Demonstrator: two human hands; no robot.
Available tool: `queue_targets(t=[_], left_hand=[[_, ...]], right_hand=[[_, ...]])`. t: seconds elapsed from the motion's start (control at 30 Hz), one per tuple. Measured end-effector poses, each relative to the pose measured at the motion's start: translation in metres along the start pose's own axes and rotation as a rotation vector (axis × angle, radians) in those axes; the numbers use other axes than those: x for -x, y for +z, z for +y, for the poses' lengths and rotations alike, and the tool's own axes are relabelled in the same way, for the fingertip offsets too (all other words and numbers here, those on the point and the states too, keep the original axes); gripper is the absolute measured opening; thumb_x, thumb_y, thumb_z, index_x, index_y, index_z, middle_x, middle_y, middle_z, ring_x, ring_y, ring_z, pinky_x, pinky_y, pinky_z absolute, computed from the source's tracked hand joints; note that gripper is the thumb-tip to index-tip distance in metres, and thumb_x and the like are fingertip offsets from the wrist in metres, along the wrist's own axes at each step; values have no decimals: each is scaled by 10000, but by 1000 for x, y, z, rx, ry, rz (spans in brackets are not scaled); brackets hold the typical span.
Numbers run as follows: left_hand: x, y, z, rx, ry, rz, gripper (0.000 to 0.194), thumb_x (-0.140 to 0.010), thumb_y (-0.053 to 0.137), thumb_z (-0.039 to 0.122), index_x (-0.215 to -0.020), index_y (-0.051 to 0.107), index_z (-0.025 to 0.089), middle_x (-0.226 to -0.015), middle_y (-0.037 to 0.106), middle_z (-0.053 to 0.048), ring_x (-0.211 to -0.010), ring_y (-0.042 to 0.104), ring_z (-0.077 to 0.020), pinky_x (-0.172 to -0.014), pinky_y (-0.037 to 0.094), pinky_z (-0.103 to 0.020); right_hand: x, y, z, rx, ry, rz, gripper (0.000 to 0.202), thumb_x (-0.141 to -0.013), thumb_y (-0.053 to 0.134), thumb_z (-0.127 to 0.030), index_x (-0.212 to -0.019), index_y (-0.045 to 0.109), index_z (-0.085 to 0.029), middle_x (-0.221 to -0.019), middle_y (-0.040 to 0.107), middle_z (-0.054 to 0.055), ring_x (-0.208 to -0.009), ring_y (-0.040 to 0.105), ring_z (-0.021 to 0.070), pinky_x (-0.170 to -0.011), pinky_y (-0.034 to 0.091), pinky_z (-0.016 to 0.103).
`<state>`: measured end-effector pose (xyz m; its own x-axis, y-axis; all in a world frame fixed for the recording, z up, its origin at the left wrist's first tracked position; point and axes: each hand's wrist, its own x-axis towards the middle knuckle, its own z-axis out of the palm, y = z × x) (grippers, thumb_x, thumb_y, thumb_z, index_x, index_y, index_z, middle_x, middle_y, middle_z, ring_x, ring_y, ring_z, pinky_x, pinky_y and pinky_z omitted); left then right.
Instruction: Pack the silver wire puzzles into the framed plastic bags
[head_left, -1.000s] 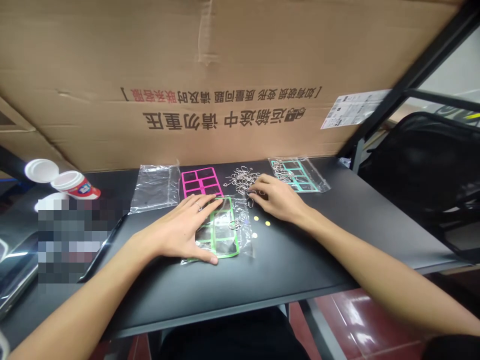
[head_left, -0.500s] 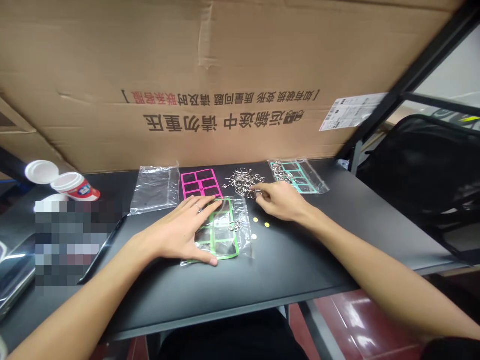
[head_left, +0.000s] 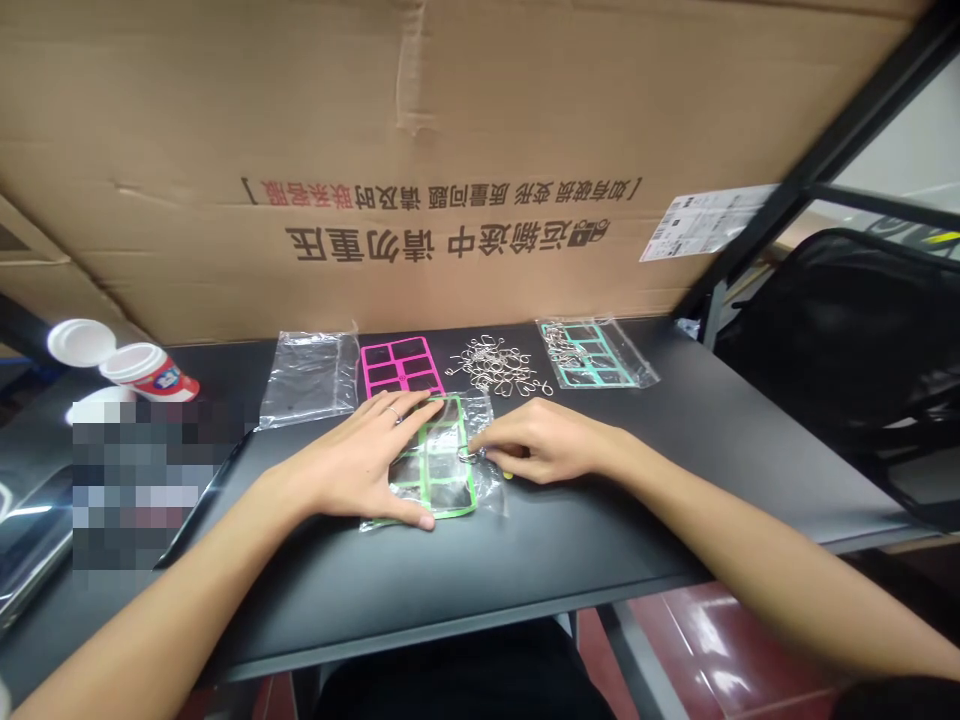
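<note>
My left hand (head_left: 375, 450) lies flat with fingers spread over a clear plastic bag (head_left: 491, 490) and the green grid frame (head_left: 471, 490) in it. My right hand (head_left: 536, 440) is closed in a pinch at the right side of that frame, on a small silver wire piece (head_left: 480, 454). A similar piece lies on the bag under the fingertips, and the two are hard to tell apart. Behind my hands is a loose pile of silver wire pieces (head_left: 499, 368). Part of a yellow dot (head_left: 508, 475) shows below my right fingers.
A pink grid frame (head_left: 397, 365) and a flat clear bag (head_left: 311, 375) lie behind my left hand. At back right a bag holds a teal frame (head_left: 600, 355) and wire pieces. An open red-and-white tub (head_left: 161, 378) lies at left. Cardboard (head_left: 450, 120) walls the back.
My right hand has moved from the wire pile toward me and left, onto the green frame's right side. It now covers most of the small dots. My left hand stays in place.
</note>
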<state>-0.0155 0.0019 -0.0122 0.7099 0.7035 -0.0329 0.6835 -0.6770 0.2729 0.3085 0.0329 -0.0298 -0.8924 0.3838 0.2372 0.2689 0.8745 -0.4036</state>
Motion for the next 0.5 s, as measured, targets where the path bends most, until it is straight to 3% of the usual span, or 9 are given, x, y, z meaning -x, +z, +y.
queue_targets(t=[0.13, 0.27, 0.5], left_hand=[[0, 0, 0, -8, -8, -5, 1386, -725, 730, 986, -1796, 219, 269, -1831, 280, -169, -1654, 303, -492, -1335, 319, -628], [-1, 0, 0, -9, -3, -5, 1385, -731, 724, 988, -1797, 213, 266, -1830, 281, -172, -1654, 303, -490, -1333, 323, -635], [-1, 0, 0, -15, -6, -10, 1382, -738, 714, 991, -1797, 210, 261, -1831, 275, -177, -1658, 297, -486, -1339, 317, -634]], right_hand=[[-2, -3, -2, 1, 72, -37, 140, -994, 624, -192, -1064, 745, -205, -812, 693, 1, -664, 564, 148, -638, 417, 273], [-2, -4, -3, -23, 98, -44, 84, -951, 618, -147, -974, 669, -209, -878, 657, 3, -710, 528, 142, -667, 413, 269], [1, -3, 1, -18, 64, 9, 117, -997, 614, -195, -1098, 673, -201, -1026, 709, 46, -761, 591, 156, -692, 473, 279]])
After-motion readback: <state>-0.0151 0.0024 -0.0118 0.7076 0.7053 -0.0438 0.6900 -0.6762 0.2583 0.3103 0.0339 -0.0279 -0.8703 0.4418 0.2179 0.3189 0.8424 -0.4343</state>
